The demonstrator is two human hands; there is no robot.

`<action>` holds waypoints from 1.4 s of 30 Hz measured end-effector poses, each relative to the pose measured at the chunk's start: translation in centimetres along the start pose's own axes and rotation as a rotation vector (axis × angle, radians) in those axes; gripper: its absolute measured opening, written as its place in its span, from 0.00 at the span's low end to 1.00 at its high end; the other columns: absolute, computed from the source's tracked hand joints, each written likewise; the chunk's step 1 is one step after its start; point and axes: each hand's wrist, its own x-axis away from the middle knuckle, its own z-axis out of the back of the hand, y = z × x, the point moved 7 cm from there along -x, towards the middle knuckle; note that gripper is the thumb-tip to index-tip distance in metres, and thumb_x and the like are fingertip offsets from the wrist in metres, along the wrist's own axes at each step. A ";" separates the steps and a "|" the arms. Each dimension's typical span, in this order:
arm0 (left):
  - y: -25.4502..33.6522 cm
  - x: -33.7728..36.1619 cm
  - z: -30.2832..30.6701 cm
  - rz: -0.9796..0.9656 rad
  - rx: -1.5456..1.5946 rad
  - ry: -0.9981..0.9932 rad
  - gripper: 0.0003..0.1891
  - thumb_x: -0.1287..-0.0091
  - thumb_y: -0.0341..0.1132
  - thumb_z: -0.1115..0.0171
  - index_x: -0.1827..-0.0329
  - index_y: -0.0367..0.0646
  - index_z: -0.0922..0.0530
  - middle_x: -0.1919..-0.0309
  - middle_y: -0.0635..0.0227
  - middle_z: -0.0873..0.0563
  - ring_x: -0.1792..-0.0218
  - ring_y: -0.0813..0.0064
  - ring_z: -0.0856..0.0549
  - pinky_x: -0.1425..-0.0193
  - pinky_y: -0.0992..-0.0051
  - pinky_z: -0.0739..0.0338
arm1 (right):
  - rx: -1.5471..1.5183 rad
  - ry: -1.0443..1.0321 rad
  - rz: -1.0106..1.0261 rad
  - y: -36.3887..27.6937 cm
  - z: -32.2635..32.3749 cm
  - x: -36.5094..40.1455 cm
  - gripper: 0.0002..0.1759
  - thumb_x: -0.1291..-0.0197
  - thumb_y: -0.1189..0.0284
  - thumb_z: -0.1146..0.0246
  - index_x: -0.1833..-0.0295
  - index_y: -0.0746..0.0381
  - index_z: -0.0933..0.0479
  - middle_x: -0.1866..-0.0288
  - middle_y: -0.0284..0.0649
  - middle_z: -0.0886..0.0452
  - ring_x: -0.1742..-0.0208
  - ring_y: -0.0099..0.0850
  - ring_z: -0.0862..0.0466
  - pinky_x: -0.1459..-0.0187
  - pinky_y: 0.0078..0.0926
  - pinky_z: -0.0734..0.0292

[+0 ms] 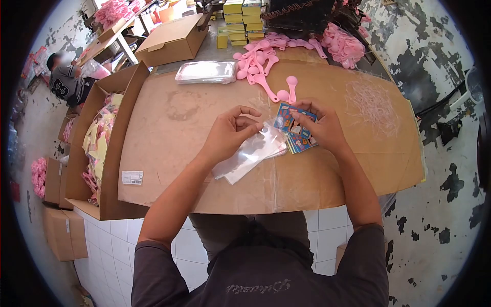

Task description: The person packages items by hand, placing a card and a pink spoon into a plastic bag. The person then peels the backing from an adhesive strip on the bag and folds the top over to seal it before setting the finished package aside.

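My left hand [230,130] is held over a small pile of clear plastic bags [250,158], its fingers curved and apart. The thumb tip is at the upper edge of the bags; whether it touches the film is hard to tell. My right hand [323,128] pinches a blue printed card [286,120] between thumb and fingers. Under it lies a short stack of similar cards [302,143], beside the bags' right end. Just beyond the card are a pink measuring spoon [292,89] and another pink spoon [283,95], partly hidden.
Pink spoons [255,61] heap at the table's back, near a bundle of clear bags [206,72]. Yellow card stacks [235,25] and a closed carton [174,40] stand behind. An open carton [110,169] borders the left edge. Plastic strands [373,107] lie right. A person [69,82] sits far left.
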 end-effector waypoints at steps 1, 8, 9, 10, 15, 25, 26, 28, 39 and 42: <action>-0.1 0.1 -0.4 0.011 0.001 -0.018 0.15 0.25 0.28 0.32 0.40 0.33 0.21 0.57 0.60 0.07 0.55 0.80 0.09 0.50 0.80 0.17 | -0.101 0.014 -0.046 -0.2 -0.2 0.0 0.13 0.30 0.76 0.30 0.44 0.68 0.17 0.55 0.37 0.11 0.57 0.19 0.14 0.54 0.22 0.18; -0.4 0.3 -1.6 0.043 -0.051 -0.069 0.19 0.26 0.28 0.31 0.35 0.32 0.21 0.57 0.63 0.07 0.55 0.82 0.10 0.51 0.81 0.18 | -0.119 -0.021 -0.031 -1.3 -0.5 0.4 0.13 0.31 0.75 0.29 0.44 0.67 0.16 0.54 0.36 0.10 0.57 0.19 0.14 0.54 0.20 0.19; -0.4 0.4 -1.7 0.051 -0.040 -0.082 0.18 0.26 0.28 0.31 0.35 0.32 0.20 0.57 0.63 0.07 0.55 0.82 0.10 0.51 0.81 0.18 | -0.074 -0.050 -0.035 -1.5 -0.5 0.5 0.12 0.32 0.75 0.29 0.45 0.66 0.15 0.54 0.36 0.10 0.57 0.19 0.14 0.54 0.20 0.19; -0.5 0.4 -1.8 0.059 -0.031 -0.095 0.18 0.26 0.29 0.31 0.36 0.32 0.20 0.57 0.63 0.07 0.55 0.82 0.10 0.50 0.81 0.18 | -0.029 -0.080 -0.039 -1.6 -0.5 0.6 0.12 0.32 0.75 0.28 0.45 0.66 0.14 0.54 0.36 0.10 0.57 0.19 0.14 0.54 0.20 0.19; -0.7 0.7 -2.3 0.047 -0.062 -0.097 0.15 0.25 0.30 0.31 0.41 0.31 0.17 0.56 0.62 0.07 0.56 0.82 0.10 0.53 0.81 0.17 | 0.122 -0.028 0.161 -3.5 -0.4 0.8 0.11 0.34 0.76 0.27 0.47 0.65 0.12 0.54 0.39 0.11 0.54 0.24 0.13 0.52 0.24 0.18; -0.7 1.0 -2.6 0.091 -0.147 -0.074 0.12 0.24 0.33 0.31 0.46 0.33 0.14 0.67 0.71 0.11 0.68 0.87 0.16 0.65 0.83 0.23 | 0.083 0.033 0.120 -4.0 -0.3 1.1 0.13 0.34 0.76 0.27 0.45 0.66 0.14 0.49 0.39 0.12 0.49 0.24 0.14 0.45 0.25 0.20; -0.6 1.1 -2.7 0.097 -0.157 -0.071 0.12 0.24 0.33 0.31 0.46 0.33 0.14 0.67 0.72 0.11 0.69 0.87 0.17 0.65 0.83 0.24 | 0.035 0.042 0.088 -4.0 -0.2 1.1 0.12 0.33 0.76 0.27 0.45 0.66 0.14 0.49 0.39 0.12 0.49 0.24 0.14 0.46 0.25 0.20; -0.1 1.1 -2.7 0.105 -0.177 -0.065 0.11 0.24 0.33 0.31 0.46 0.34 0.14 0.68 0.72 0.11 0.69 0.88 0.17 0.66 0.82 0.24 | -0.062 0.060 0.025 -3.9 -0.1 1.0 0.12 0.33 0.76 0.27 0.46 0.65 0.14 0.50 0.39 0.12 0.49 0.24 0.15 0.46 0.25 0.20; 0.9 1.1 -3.1 -0.158 -0.345 -0.057 0.11 0.25 0.34 0.31 0.48 0.34 0.14 0.65 0.70 0.10 0.68 0.84 0.15 0.59 0.80 0.20 | 0.227 -0.192 0.332 -5.0 -1.7 1.2 0.11 0.38 0.77 0.27 0.49 0.62 0.11 0.62 0.37 0.15 0.63 0.28 0.19 0.60 0.27 0.24; 1.7 1.2 -3.4 -0.213 -0.456 -0.066 0.11 0.25 0.34 0.30 0.48 0.33 0.14 0.62 0.66 0.08 0.65 0.82 0.13 0.55 0.78 0.18 | 0.268 -0.190 0.362 -5.4 -1.8 1.3 0.12 0.39 0.76 0.27 0.49 0.62 0.11 0.62 0.37 0.16 0.64 0.30 0.19 0.59 0.29 0.24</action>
